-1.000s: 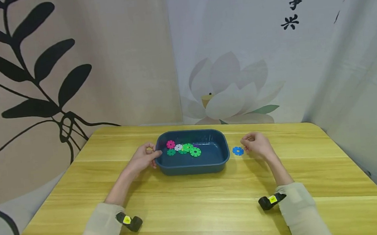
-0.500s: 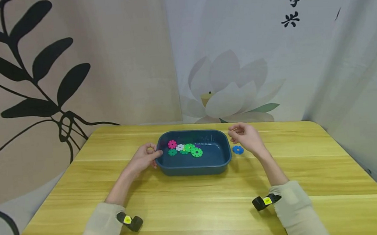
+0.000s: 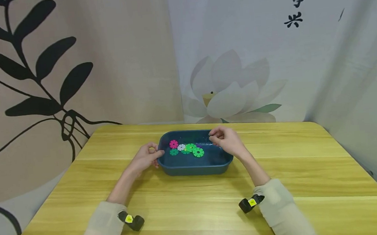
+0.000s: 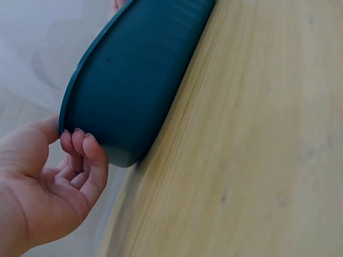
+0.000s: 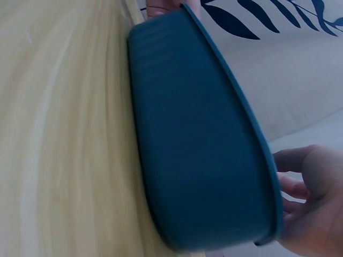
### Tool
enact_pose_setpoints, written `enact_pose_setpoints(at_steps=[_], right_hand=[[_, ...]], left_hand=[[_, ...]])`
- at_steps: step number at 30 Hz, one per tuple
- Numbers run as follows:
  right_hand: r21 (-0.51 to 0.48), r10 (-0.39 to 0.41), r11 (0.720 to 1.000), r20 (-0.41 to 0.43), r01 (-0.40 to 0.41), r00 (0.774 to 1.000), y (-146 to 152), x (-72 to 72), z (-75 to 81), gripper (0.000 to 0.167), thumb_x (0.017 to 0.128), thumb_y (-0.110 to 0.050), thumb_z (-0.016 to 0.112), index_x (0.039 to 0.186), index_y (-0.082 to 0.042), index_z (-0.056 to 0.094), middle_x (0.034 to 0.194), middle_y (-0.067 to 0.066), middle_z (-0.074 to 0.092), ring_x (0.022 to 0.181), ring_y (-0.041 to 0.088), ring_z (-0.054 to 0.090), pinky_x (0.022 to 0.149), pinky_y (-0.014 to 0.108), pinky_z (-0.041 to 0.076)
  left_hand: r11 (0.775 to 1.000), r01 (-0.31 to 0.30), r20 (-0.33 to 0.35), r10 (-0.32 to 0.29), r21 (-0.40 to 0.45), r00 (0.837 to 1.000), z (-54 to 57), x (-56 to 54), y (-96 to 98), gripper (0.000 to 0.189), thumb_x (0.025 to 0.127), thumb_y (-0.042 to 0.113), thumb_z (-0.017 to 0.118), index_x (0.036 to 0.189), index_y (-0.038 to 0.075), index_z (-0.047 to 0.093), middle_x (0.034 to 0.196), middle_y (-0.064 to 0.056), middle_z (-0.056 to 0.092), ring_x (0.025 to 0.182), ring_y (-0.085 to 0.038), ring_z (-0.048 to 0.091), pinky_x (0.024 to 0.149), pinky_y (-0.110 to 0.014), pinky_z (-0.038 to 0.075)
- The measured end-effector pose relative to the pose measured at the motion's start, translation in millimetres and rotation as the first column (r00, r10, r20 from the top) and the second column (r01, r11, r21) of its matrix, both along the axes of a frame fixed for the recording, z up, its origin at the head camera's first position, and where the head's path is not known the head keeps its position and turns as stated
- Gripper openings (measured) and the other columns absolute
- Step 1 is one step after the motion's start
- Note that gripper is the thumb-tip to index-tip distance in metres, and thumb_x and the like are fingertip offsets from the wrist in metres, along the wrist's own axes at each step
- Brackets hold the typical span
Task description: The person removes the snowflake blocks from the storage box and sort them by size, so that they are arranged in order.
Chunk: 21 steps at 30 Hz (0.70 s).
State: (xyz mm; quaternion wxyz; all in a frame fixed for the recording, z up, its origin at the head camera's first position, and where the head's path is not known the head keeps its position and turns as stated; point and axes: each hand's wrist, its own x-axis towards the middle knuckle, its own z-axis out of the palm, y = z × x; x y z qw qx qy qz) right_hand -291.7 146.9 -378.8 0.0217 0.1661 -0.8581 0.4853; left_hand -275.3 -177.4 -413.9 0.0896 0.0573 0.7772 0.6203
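In the head view, my left hand (image 3: 144, 158) grips the left end of a dark blue-green rectangular tub (image 3: 197, 170); the thumb lies on its rim, the fingers against the outer wall. The left wrist view shows the same hand (image 4: 59, 184) at the tub's wall (image 4: 123, 80). My right hand (image 3: 227, 141) hovers over the tub's right end, fingers bent; whether they hold anything is hidden. Inside, toward the left and middle, lie notched flower-shaped plastic discs: pink (image 3: 174, 144), white (image 3: 181, 147), dark green (image 3: 174, 152) and bright green (image 3: 198, 152), some overlapping.
The tub stands on a wooden table (image 3: 189, 206), toward its far edge. Behind the table hangs a printed curtain (image 3: 131, 63) with leaves, a lotus and writing. A black wrist camera (image 3: 251, 203) sits at the right cuff, another (image 3: 131, 220) at the left.
My right hand has moved left, from beside the blue disc on the table to over the tub's right end. The blue disc is now out of sight. My left hand stays at the tub.
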Motion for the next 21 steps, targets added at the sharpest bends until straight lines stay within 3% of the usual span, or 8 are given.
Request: enact_pose_setpoints(at_steps=[5,13,21], right_hand=[[0.029,0.028,0.999,0.009,-0.029,1.0,-15,-2.8,-4.8,0.019,0.098,-0.011,0.066,0.112,0.002,0.065,0.099,0.018,0.07,0.091,0.041,0.068,0.077,0.038,0.057],[0.129,0.018,0.991,0.028,-0.021,0.999,-34,-9.5,-11.6,0.016,0.097,-0.012,0.068,0.109,-0.002,0.067,0.095,0.009,0.07,0.089,0.023,0.067,0.082,0.038,0.055],[0.193,-0.016,0.981,0.099,-0.003,0.995,-44,-14.2,-18.2,0.023,0.095,-0.013,0.071,0.113,0.0,0.065,0.096,0.011,0.069,0.088,0.025,0.065,0.08,0.04,0.054]], left_hand=[[1.0,-0.005,0.002,0.005,-0.002,1.0,-0.5,-0.7,0.3,0.017,0.1,0.005,0.062,0.103,0.003,0.045,0.066,-0.002,0.056,0.056,-0.013,0.055,0.058,-0.027,0.054],[1.0,-0.01,0.007,0.01,0.006,1.0,-1.1,-1.8,0.5,0.018,0.1,0.006,0.062,0.103,0.003,0.045,0.068,-0.005,0.058,0.056,-0.013,0.055,0.056,-0.026,0.053],[1.0,-0.005,0.011,0.005,0.003,1.0,-1.6,-2.5,-0.2,0.019,0.1,0.008,0.062,0.104,0.003,0.044,0.069,-0.005,0.058,0.057,-0.013,0.055,0.057,-0.026,0.053]])
